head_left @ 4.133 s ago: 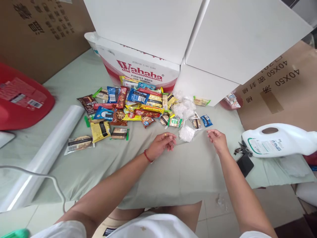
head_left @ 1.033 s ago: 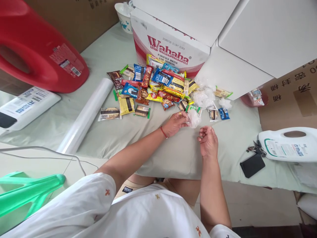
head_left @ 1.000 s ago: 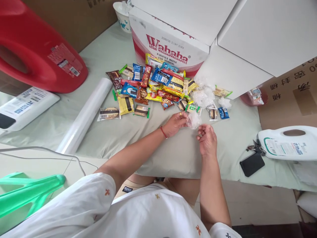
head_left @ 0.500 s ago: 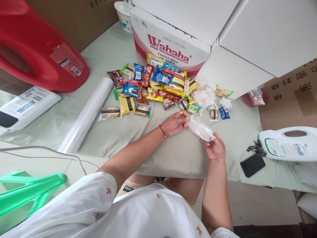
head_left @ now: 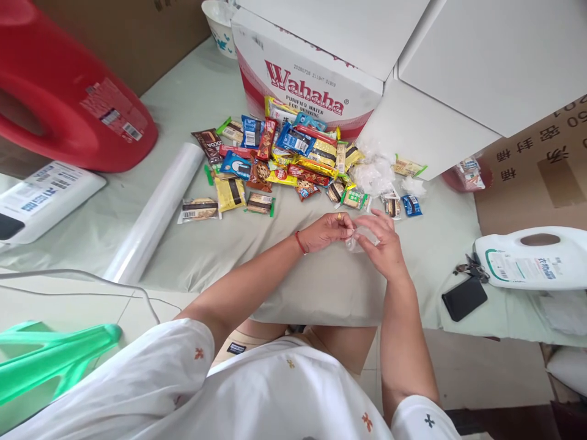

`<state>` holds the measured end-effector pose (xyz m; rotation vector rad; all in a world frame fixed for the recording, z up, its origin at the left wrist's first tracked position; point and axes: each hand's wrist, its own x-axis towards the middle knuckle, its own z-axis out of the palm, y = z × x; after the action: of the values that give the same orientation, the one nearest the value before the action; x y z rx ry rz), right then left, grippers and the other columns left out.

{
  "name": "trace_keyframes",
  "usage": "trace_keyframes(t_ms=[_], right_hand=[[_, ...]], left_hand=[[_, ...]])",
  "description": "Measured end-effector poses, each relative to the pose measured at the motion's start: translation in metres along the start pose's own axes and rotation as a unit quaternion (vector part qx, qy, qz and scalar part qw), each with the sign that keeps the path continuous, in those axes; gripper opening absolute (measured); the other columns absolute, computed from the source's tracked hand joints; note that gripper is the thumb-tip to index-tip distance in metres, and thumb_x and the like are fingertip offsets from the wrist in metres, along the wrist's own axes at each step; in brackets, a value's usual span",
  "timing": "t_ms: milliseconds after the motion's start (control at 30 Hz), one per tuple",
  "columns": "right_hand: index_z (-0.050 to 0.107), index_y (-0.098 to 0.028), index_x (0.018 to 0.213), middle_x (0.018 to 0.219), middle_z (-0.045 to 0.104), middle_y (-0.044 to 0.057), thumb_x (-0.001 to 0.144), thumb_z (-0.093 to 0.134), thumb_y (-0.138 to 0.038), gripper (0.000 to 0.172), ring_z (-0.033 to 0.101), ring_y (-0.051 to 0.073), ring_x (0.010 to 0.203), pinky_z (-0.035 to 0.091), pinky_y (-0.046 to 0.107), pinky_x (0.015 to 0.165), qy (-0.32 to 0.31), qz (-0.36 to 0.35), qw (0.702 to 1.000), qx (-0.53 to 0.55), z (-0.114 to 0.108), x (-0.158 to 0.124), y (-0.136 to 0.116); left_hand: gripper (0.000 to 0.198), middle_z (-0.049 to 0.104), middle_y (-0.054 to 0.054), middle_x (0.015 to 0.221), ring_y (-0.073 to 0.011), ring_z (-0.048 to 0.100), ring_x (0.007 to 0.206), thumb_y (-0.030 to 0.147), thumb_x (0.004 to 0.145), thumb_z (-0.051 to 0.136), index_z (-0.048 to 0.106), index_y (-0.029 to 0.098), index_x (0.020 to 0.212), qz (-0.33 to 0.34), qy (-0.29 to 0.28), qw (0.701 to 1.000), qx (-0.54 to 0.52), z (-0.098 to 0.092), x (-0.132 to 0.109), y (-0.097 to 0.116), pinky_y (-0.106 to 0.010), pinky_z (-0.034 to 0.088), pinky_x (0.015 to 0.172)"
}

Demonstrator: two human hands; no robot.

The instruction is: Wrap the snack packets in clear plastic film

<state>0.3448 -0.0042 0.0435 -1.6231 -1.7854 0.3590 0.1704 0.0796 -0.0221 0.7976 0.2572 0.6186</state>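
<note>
My left hand point(head_left: 328, 233) pinches the edge of a crumpled clear plastic bag point(head_left: 354, 245) between thumb and fingers. Close beside it, my right hand point(head_left: 384, 244) has its thumb and curved fingers at the same bag, with the fingertips almost meeting those of the left. The bag hangs low over the cloth, partly covered by the right thumb. Beyond the hands lies a heap of wrapped snacks point(head_left: 293, 153), with a green-and-white packet point(head_left: 354, 199) nearest. A pile of crumpled clear bags point(head_left: 375, 175) rests to the right of the heap.
Behind the snacks stands a Wahaha water carton point(head_left: 305, 79). On the left are a roll of clear film point(head_left: 156, 211), a red jug point(head_left: 105, 116) and a white device point(head_left: 55, 189). To the right lie a black wallet-like case point(head_left: 465, 299), keys point(head_left: 470, 267) and a white bottle point(head_left: 536, 258).
My right hand has moved up and left to my left hand, letting go of the bag's lower end. The bag, stretched between the hands before, now hangs bunched below the fingertips.
</note>
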Motion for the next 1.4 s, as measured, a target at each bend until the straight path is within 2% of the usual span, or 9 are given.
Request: trace_keyframes(t_ms=[200, 467, 600, 733, 867, 1000, 1200, 1300, 1400], right_hand=[[0.078, -0.027, 0.093, 0.093, 0.070, 0.005, 0.093, 0.071, -0.040, 0.014, 0.064, 0.025, 0.106, 0.051, 0.048, 0.103, 0.220, 0.041, 0.975, -0.015, -0.007, -0.033, 0.001], [0.078, -0.030, 0.097, 0.094, 0.072, 0.004, 0.093, 0.071, -0.034, 0.009, 0.066, 0.022, 0.097, 0.054, 0.042, 0.093, 0.189, 0.105, 0.976, 0.030, 0.019, -0.100, -0.006], [0.074, -0.024, 0.096, 0.091, 0.071, 0.003, 0.090, 0.072, -0.045, 0.022, 0.069, 0.018, 0.083, 0.056, 0.034, 0.080, 0.272, 0.261, 0.914, 0.152, 0.039, -0.096, -0.019], [0.071, -0.021, 0.094, 0.084, 0.072, 0.001, 0.086, 0.077, -0.046, 0.027, 0.069, 0.016, 0.074, 0.058, 0.033, 0.078, 0.311, 0.280, 0.876, 0.238, 0.040, -0.078, -0.031], [0.071, -0.021, 0.092, 0.082, 0.070, -0.001, 0.080, 0.083, -0.042, 0.027, 0.067, 0.013, 0.075, 0.058, 0.030, 0.080, 0.344, 0.272, 0.854, 0.280, 0.021, -0.071, -0.030], [0.066, -0.022, 0.086, 0.080, 0.065, -0.004, 0.066, 0.092, -0.038, 0.036, 0.070, 0.013, 0.080, 0.060, 0.030, 0.080, 0.392, 0.285, 0.790, 0.375, -0.016, -0.080, -0.018], [0.067, -0.020, 0.082, 0.073, 0.061, -0.005, 0.054, 0.099, -0.035, 0.044, 0.061, 0.007, 0.061, 0.045, 0.013, 0.046, 0.312, 0.353, 0.775, 0.422, -0.067, -0.104, -0.017], [0.068, -0.018, 0.081, 0.075, 0.063, -0.003, 0.052, 0.100, -0.032, 0.045, 0.054, 0.003, 0.056, 0.037, 0.010, 0.041, 0.244, 0.386, 0.760, 0.462, -0.072, -0.113, -0.017], [0.069, -0.018, 0.079, 0.073, 0.062, -0.004, 0.046, 0.102, -0.031, 0.048, 0.051, 0.002, 0.054, 0.035, 0.009, 0.039, 0.228, 0.401, 0.752, 0.471, -0.063, -0.119, -0.014]], left_hand=[[0.044, 0.068, 0.000, 0.089, -0.0134, 0.068, 0.086, 0.037, 0.069, 0.095, 0.059, 0.017, 0.085, 0.010, 0.061, 0.995, -0.078, -0.004, 0.002, 0.006, -0.032, 0.056, 0.084], [0.050, 0.068, -0.005, 0.112, -0.0196, 0.069, 0.101, 0.045, 0.072, 0.093, 0.055, 0.019, 0.092, 0.005, 0.069, 0.990, -0.126, 0.001, 0.000, 0.010, -0.038, 0.058, 0.088], [0.059, 0.063, -0.008, 0.127, -0.0205, 0.063, 0.111, 0.050, 0.063, 0.096, 0.061, 0.021, 0.102, 0.002, 0.072, 0.996, -0.049, 0.007, -0.001, -0.006, -0.038, 0.055, 0.093], [0.064, 0.069, -0.006, 0.113, -0.0184, 0.064, 0.103, 0.032, 0.050, 0.102, 0.069, 0.018, 0.103, -0.032, 0.073, 0.993, 0.085, 0.012, 0.001, -0.027, -0.033, 0.050, 0.095], [0.045, 0.065, 0.000, 0.078, -0.0129, 0.060, 0.079, 0.049, 0.065, 0.092, 0.068, 0.013, 0.076, -0.030, 0.079, 0.993, 0.088, 0.012, 0.002, -0.027, -0.032, 0.052, 0.085], [0.051, 0.065, 0.001, 0.078, -0.0100, 0.062, 0.077, 0.047, 0.057, 0.097, 0.064, 0.013, 0.074, -0.015, 0.127, 0.991, 0.046, 0.009, -0.003, -0.007, -0.027, 0.053, 0.078], [0.053, 0.063, 0.003, 0.076, -0.0072, 0.064, 0.062, 0.037, 0.056, 0.100, 0.055, 0.014, 0.072, -0.073, 0.061, 0.994, 0.058, 0.010, -0.039, 0.036, -0.019, 0.050, 0.059], [0.052, 0.057, 0.006, 0.066, -0.0011, 0.044, 0.040, 0.037, 0.060, 0.098, 0.052, 0.015, 0.070, -0.132, -0.018, 0.987, 0.089, 0.005, -0.062, 0.058, -0.018, 0.034, 0.042], [0.052, 0.057, 0.005, 0.061, -0.0001, 0.037, 0.039, 0.037, 0.059, 0.098, 0.051, 0.016, 0.065, -0.125, 0.005, 0.978, 0.168, -0.005, -0.075, 0.070, -0.019, 0.028, 0.042]])
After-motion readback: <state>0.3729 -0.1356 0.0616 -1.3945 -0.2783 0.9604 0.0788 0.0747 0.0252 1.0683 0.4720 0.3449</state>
